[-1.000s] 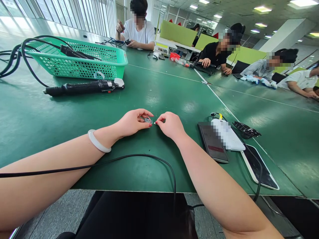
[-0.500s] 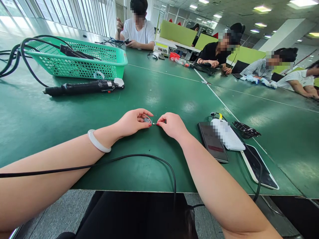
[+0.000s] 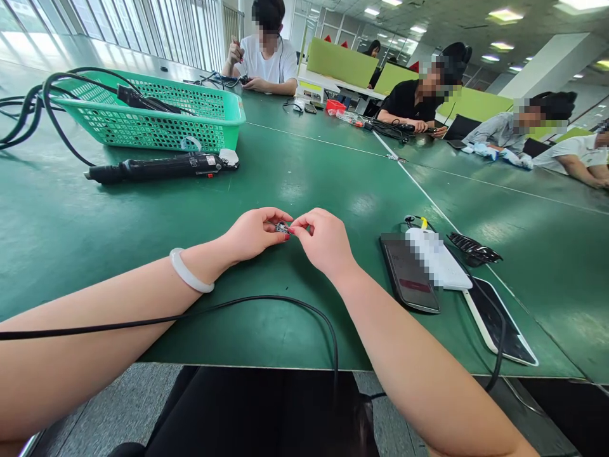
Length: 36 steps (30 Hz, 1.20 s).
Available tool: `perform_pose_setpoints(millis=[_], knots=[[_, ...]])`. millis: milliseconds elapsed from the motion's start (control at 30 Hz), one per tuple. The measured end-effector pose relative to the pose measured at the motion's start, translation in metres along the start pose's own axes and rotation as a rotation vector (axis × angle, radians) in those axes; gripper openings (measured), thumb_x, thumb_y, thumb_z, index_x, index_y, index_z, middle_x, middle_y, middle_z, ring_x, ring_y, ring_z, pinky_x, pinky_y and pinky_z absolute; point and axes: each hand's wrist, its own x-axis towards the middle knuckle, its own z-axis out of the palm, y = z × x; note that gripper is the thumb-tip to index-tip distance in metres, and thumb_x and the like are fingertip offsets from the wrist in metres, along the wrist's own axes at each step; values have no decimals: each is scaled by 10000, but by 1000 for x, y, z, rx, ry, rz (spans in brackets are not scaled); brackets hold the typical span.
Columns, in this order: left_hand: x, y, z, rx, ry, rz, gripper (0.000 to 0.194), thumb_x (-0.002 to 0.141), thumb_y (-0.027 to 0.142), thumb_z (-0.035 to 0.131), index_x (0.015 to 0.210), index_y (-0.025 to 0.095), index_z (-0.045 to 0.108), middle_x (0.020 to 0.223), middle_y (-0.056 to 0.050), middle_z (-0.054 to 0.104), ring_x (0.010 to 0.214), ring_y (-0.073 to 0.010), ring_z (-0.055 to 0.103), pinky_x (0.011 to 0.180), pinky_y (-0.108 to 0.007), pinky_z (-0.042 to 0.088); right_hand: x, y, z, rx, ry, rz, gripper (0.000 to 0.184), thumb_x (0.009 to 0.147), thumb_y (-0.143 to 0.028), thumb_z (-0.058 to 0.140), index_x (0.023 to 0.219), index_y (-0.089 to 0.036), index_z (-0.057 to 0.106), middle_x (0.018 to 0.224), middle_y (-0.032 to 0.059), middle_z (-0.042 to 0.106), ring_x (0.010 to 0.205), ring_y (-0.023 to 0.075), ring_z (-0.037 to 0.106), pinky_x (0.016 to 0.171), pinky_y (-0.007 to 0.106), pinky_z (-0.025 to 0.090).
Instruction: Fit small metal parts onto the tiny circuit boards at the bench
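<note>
- Currently, the left hand (image 3: 251, 235) is clamping the small patterned piece (image 3: 281, 228) between thumb and fingers, over the tabletop (image 3: 285, 330).
- The right hand (image 3: 327, 240) is closing its fingertips at the piece's right-hand edge, meeting the left; any part they are gripping is hidden.
- The black handheld tool (image 3: 162, 167) is lying before the green basket (image 3: 157, 134).
- The dark phone (image 3: 410, 273) is lying right of both hands.
</note>
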Motion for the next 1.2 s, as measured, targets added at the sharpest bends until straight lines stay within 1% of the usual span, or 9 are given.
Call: perform_pose_setpoints(millis=[100, 233, 467, 900, 1200], knots=[[0, 1, 0, -36, -20, 9, 360, 681, 241, 685, 1021, 143, 615, 989, -72, 683, 897, -170, 634, 882, -359, 484, 0, 0, 4, -17, -8, -7, 112, 815, -195, 578, 754, -200, 672, 779, 2, 610, 719, 125, 536, 673, 262, 403], [-2, 1, 1, -28, -17, 8, 367, 683, 238, 686, 1031, 143, 613, 997, -71, 684, 902, -170, 635, 895, -364, 482, 0, 0, 3, -23, -10, -7, 116, 818, -193, 574, 759, -200, 674, 789, 6, 614, 719, 127, 537, 663, 262, 399], [-1, 1, 1, -33, -15, 15, 375, 680, 240, 688, 1037, 148, 618, 1016, -75, 685, 913, -176, 640, 893, -365, 487, 0, 0, 2, -47, 10, -19, 113, 829, -192, 573, 774, -205, 671, 819, 6, 622, 752, 130, 543, 677, 265, 402], [-2, 3, 0, 19, -23, 19, 347, 678, 230, 680, 1013, 158, 623, 992, -63, 685, 894, -176, 637, 884, -369, 481, -1, -2, 2, -122, -31, -49, 147, 842, -195, 547, 773, -209, 677, 835, 19, 633, 804, 149, 562, 699, 273, 411], [-2, 3, 2, -40, -30, -10, 353, 670, 202, 692, 1011, 150, 618, 972, -61, 690, 901, -176, 640, 893, -370, 482, -2, -1, 0, -97, -27, -49, 129, 821, -203, 570, 780, -205, 692, 803, 16, 627, 736, 135, 541, 653, 268, 396]])
